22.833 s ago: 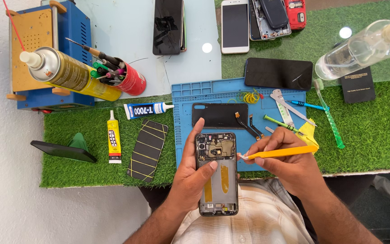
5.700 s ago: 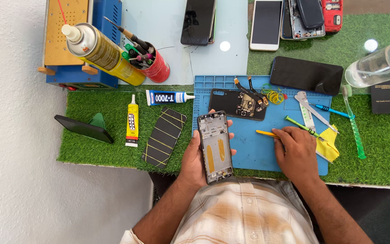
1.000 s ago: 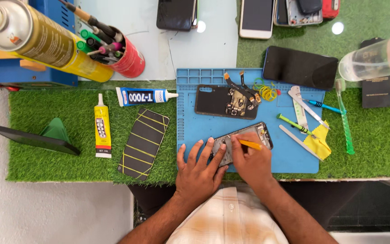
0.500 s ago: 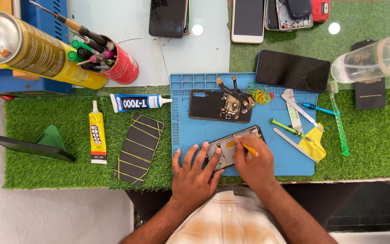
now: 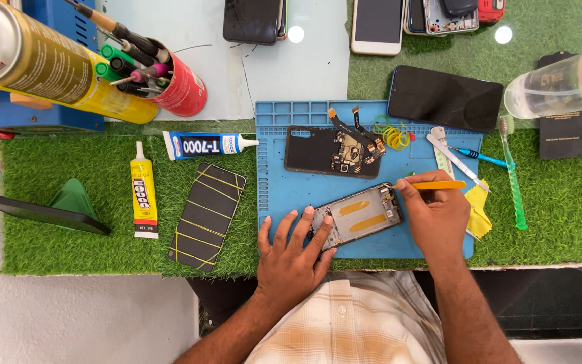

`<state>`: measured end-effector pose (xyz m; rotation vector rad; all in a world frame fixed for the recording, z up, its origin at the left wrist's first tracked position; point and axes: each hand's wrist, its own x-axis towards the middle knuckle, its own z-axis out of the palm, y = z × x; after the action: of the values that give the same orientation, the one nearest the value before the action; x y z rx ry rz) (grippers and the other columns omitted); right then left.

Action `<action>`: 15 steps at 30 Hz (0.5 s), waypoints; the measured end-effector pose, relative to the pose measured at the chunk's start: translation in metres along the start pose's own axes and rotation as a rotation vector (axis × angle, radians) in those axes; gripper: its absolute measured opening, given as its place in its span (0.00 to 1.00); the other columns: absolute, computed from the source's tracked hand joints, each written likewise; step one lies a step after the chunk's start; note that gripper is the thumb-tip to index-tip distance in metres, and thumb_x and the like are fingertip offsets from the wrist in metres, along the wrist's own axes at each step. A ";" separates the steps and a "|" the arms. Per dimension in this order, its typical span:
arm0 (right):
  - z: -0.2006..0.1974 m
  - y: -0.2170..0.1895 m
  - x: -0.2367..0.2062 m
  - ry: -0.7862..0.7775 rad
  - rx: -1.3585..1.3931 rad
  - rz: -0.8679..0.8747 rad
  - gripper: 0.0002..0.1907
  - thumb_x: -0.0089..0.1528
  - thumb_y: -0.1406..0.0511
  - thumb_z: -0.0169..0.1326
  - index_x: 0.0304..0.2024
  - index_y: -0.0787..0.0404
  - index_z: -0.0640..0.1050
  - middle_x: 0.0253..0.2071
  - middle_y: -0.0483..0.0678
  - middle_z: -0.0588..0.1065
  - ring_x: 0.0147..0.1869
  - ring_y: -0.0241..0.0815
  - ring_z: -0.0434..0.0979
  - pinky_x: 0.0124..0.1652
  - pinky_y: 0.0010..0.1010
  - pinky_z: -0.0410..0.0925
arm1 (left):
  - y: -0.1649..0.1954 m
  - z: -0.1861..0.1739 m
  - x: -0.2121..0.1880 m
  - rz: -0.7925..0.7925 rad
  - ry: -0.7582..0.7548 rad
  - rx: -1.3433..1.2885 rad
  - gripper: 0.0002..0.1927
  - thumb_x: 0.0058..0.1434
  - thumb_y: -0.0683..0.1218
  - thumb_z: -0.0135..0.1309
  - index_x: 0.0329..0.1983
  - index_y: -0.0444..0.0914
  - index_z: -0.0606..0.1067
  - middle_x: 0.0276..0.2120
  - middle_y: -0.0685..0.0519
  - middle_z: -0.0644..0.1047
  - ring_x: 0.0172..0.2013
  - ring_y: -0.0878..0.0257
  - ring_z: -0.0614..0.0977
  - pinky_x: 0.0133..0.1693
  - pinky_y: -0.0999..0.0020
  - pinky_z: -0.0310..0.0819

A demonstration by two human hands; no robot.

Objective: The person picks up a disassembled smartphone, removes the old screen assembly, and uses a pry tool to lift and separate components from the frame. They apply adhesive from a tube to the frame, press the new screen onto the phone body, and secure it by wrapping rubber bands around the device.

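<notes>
An opened phone frame [image 5: 362,217] with two yellow strips inside lies tilted on the blue work mat [image 5: 284,185]. My left hand [image 5: 294,259] lies flat on the mat, fingers spread, pressing the frame's lower left end. My right hand [image 5: 434,219] grips a yellow pry tool [image 5: 432,185] just off the frame's upper right corner, its tip lifted clear of the frame. A removed black back part with a circuit board and flex cables [image 5: 335,149] lies farther up the mat.
A dark panel bound with yellow bands [image 5: 207,212], a yellow glue tube [image 5: 144,200] and a blue-white glue tube [image 5: 207,144] lie left on the green turf. A red tool cup [image 5: 178,84], spray can [image 5: 48,64], black phone [image 5: 444,99], tweezers [image 5: 456,156], green toothbrush [image 5: 512,172], clear bottle [image 5: 564,81].
My right hand has drawn the yellow tool out of the frame and moved right. The left hand stays flat on the frame's end. The view has closed in slightly.
</notes>
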<state>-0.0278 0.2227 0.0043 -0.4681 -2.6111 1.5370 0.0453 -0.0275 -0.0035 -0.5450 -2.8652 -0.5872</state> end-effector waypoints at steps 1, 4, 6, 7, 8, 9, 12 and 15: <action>-0.001 0.002 -0.001 0.008 0.052 0.001 0.07 0.65 0.69 0.64 0.41 0.64 0.78 0.32 0.40 0.76 0.34 0.24 0.71 0.34 0.18 0.65 | 0.000 0.000 0.000 -0.002 0.006 0.003 0.27 0.66 0.60 0.57 0.67 0.49 0.74 0.65 0.49 0.69 0.64 0.51 0.68 0.65 0.36 0.51; 0.003 0.000 -0.006 0.085 -0.060 -0.021 0.07 0.66 0.70 0.64 0.41 0.65 0.78 0.30 0.41 0.76 0.32 0.26 0.70 0.33 0.19 0.64 | -0.001 0.001 0.000 0.008 -0.011 0.000 0.27 0.66 0.60 0.58 0.67 0.49 0.74 0.64 0.47 0.70 0.63 0.51 0.68 0.65 0.36 0.50; 0.009 -0.007 -0.012 0.103 -0.031 -0.064 0.06 0.67 0.70 0.64 0.41 0.66 0.78 0.32 0.43 0.75 0.33 0.27 0.68 0.33 0.20 0.63 | -0.001 0.000 0.000 0.006 0.006 -0.003 0.26 0.66 0.60 0.58 0.66 0.50 0.74 0.65 0.48 0.70 0.63 0.51 0.69 0.66 0.37 0.50; 0.014 -0.011 -0.016 0.114 -0.017 -0.086 0.06 0.68 0.70 0.63 0.41 0.66 0.78 0.32 0.43 0.75 0.33 0.27 0.67 0.33 0.21 0.63 | -0.001 -0.001 -0.001 0.007 0.015 -0.007 0.26 0.67 0.60 0.58 0.66 0.51 0.74 0.65 0.49 0.70 0.64 0.51 0.69 0.66 0.38 0.51; 0.021 -0.016 -0.023 0.100 -0.041 -0.136 0.06 0.67 0.70 0.63 0.39 0.66 0.78 0.33 0.44 0.76 0.34 0.28 0.71 0.34 0.21 0.65 | -0.001 -0.001 0.000 0.008 0.017 -0.018 0.26 0.66 0.60 0.58 0.66 0.51 0.74 0.65 0.49 0.70 0.63 0.52 0.69 0.66 0.38 0.50; 0.031 -0.020 -0.032 0.082 -0.063 -0.186 0.06 0.66 0.70 0.63 0.38 0.66 0.78 0.34 0.44 0.77 0.35 0.29 0.74 0.35 0.21 0.68 | -0.001 -0.001 -0.001 0.004 0.018 -0.025 0.27 0.66 0.59 0.59 0.66 0.51 0.73 0.65 0.49 0.70 0.63 0.52 0.69 0.66 0.38 0.50; 0.045 -0.027 -0.042 0.069 -0.106 -0.349 0.05 0.65 0.70 0.63 0.37 0.66 0.78 0.34 0.48 0.77 0.38 0.35 0.76 0.38 0.25 0.70 | -0.002 -0.002 -0.001 -0.034 0.008 -0.103 0.32 0.65 0.58 0.61 0.68 0.44 0.69 0.66 0.49 0.71 0.63 0.53 0.71 0.67 0.39 0.51; 0.043 -0.027 -0.044 0.100 -0.067 -0.216 0.04 0.65 0.71 0.63 0.38 0.66 0.80 0.33 0.48 0.76 0.34 0.37 0.74 0.35 0.26 0.68 | -0.002 -0.003 -0.002 -0.055 0.029 -0.163 0.39 0.62 0.57 0.64 0.69 0.38 0.63 0.66 0.48 0.71 0.63 0.53 0.72 0.66 0.38 0.50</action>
<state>-0.0016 0.1615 0.0101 -0.2506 -2.5459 1.3288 0.0462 -0.0312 -0.0020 -0.4774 -2.8297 -0.8357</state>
